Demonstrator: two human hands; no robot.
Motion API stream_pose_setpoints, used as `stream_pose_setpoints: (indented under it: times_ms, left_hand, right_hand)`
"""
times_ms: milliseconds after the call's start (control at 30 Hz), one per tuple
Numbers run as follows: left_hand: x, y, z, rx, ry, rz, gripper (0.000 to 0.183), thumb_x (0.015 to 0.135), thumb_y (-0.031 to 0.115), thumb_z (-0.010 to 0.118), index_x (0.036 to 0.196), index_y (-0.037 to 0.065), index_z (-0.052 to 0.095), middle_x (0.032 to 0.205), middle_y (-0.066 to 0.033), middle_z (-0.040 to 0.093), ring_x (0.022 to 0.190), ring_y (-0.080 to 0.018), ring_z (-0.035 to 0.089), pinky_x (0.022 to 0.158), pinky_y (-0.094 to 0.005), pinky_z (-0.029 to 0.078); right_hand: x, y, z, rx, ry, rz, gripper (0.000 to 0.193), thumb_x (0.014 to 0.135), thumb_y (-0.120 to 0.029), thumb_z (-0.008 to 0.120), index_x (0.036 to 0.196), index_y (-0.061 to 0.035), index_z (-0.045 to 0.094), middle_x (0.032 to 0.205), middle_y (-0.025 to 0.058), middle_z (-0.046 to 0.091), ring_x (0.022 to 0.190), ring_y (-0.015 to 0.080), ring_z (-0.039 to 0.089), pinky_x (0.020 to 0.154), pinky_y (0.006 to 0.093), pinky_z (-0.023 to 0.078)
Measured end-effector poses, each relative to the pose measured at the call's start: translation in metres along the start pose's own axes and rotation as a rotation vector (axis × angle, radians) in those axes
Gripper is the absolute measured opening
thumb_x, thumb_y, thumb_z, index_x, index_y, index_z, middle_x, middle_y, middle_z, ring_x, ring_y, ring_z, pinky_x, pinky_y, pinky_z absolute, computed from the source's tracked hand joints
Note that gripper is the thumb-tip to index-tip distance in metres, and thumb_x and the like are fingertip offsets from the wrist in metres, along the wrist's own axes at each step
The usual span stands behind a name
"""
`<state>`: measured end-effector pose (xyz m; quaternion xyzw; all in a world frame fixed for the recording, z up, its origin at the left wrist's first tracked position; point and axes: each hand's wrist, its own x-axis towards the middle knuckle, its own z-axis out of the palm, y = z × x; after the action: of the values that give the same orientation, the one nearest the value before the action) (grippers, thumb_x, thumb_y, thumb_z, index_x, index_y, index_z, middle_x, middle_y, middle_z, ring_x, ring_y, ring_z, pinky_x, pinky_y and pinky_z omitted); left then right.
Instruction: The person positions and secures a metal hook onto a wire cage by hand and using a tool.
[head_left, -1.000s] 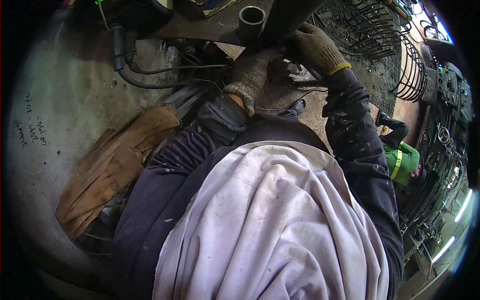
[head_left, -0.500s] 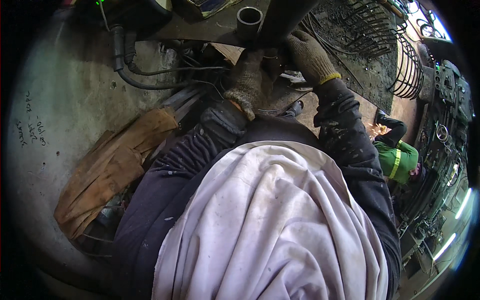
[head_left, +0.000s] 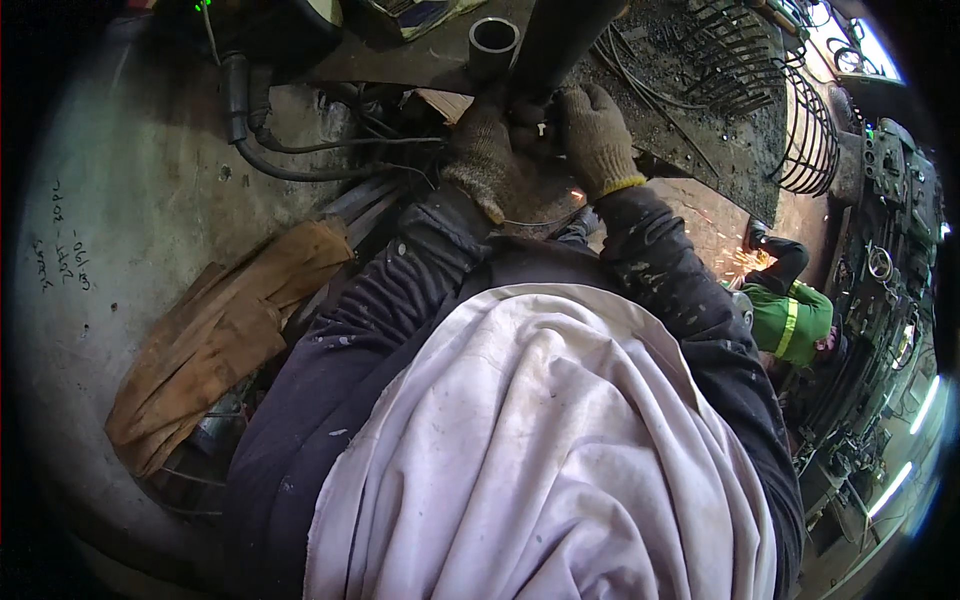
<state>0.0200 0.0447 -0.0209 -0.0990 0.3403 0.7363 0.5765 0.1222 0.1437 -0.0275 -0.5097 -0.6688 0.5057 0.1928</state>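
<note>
My left hand (head_left: pixel 482 150), in a worn knitted glove, is closed at the bench edge, its fingertips lost in shadow. My right hand (head_left: pixel 598 140), in a similar glove with a yellow cuff, curls inward just across from it. Between them is a dark piece (head_left: pixel 530 135) with a small bright spot; its kind is too dim to tell, and both hands seem to grip it. Directly above the hands a thick black column (head_left: pixel 560 45) slants up and away. A short open-ended metal tube (head_left: pixel 493 50) stands upright beside it, near my left hand.
The steel bench (head_left: pixel 690 120) carries dark debris, rods and a curved-bar cage (head_left: pixel 812 130). Cables (head_left: pixel 310 172) hang at the left, by a brown cloth (head_left: pixel 230 340) and a pale marked panel (head_left: pixel 90 330). At the right, a person in green (head_left: pixel 800 320) works amid sparks (head_left: pixel 745 262).
My right hand has shifted left and slightly down, closer to my left hand. My left hand has moved slightly left. Sparks near the other person have grown.
</note>
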Motion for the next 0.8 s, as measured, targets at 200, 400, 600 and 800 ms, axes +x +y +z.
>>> stream_pose_setpoints:
  times_ms: [200,400,600,800]
  left_hand:
    - [0.010,0.001,-0.030,-0.153,-0.383,-0.175,0.023,0.099,0.020,0.053,0.118,0.008,0.055,0.104,-0.0034,0.064,0.088,-0.0150,0.065,0.076,-0.0329,0.057]
    - [-0.013,0.012,-0.005,0.041,-0.180,-0.090,0.031,0.101,0.025,0.055,0.126,0.008,0.055,0.111,-0.0102,0.064,0.099,-0.0206,0.063,0.088,-0.0379,0.053]
    - [-0.022,0.007,-0.026,0.360,-0.175,0.009,0.027,0.102,0.026,0.053,0.119,0.007,0.060,0.115,-0.0101,0.065,0.099,-0.0196,0.064,0.090,-0.0385,0.053]
    - [-0.041,0.028,-0.017,0.672,-0.421,0.180,0.030,0.102,0.028,0.055,0.121,0.005,0.060,0.116,-0.0111,0.066,0.101,-0.0198,0.065,0.086,-0.0341,0.056]
  right_hand:
    - [0.000,-0.009,-0.007,0.091,-0.065,0.142,0.030,0.096,-0.029,0.055,0.107,-0.0029,0.063,0.079,0.0037,0.063,0.070,0.0119,0.060,0.063,0.0259,0.048]
    - [-0.025,-0.033,-0.019,0.311,-0.197,0.165,0.028,0.095,-0.024,0.058,0.113,-0.0028,0.063,0.088,0.0022,0.064,0.073,0.0094,0.060,0.066,0.0240,0.050]
    - [-0.043,-0.025,-0.026,0.393,-0.209,0.077,0.033,0.092,-0.017,0.063,0.118,0.0020,0.060,0.099,0.0115,0.068,0.083,0.0147,0.065,0.073,0.0289,0.053]
    - [-0.050,-0.018,-0.040,0.363,-0.291,0.040,0.031,0.095,-0.017,0.061,0.119,0.0024,0.059,0.097,0.0121,0.068,0.077,0.0151,0.066,0.068,0.0287,0.054]
